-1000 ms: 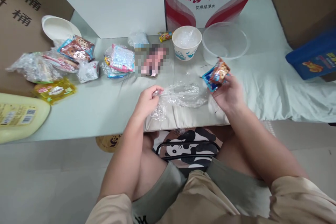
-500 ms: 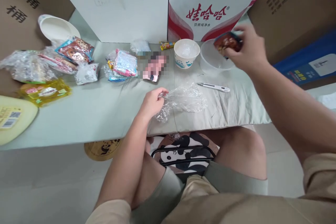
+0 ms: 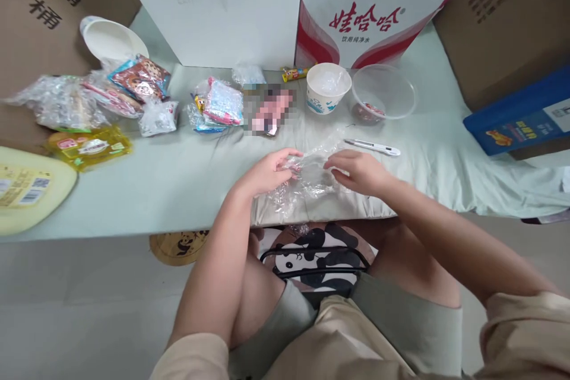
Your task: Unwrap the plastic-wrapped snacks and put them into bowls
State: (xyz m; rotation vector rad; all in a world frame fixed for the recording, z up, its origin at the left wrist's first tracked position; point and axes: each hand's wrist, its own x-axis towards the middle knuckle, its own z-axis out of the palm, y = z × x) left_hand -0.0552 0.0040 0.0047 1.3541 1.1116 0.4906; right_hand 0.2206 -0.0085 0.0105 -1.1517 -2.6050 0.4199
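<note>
A crumpled sheet of clear plastic wrap [image 3: 317, 178] lies on the surface [image 3: 178, 190] between the person's two hands, near its front edge; the left hand [image 3: 269, 173] is at its left side, thumb and forefinger parted with film about their tips; the right hand [image 3: 356, 171] meets its right side from above, fingers loosely bent and slightly spread; whether either hand's fingers pinch the film, one cannot tell.

Just beyond the right hand lies a slim white pen-like tool [image 3: 373, 147]; farther back stand a paper cup [image 3: 328, 101] with clear plastic inside and a clear bowl [image 3: 407, 92]; wrapped snack packets [image 3: 140, 78] crowd the left, by a yellow packet [image 3: 91, 148]; white boxes [image 3: 236, 12] stand behind, over the pale green cloth.

A pixelated patch hides most of a pinkish object [image 3: 272, 130]; the reddish item [image 3: 370, 111] in the bowl is blurred by its wall; a pale yellow container [image 3: 33, 190] is cut off at left.
</note>
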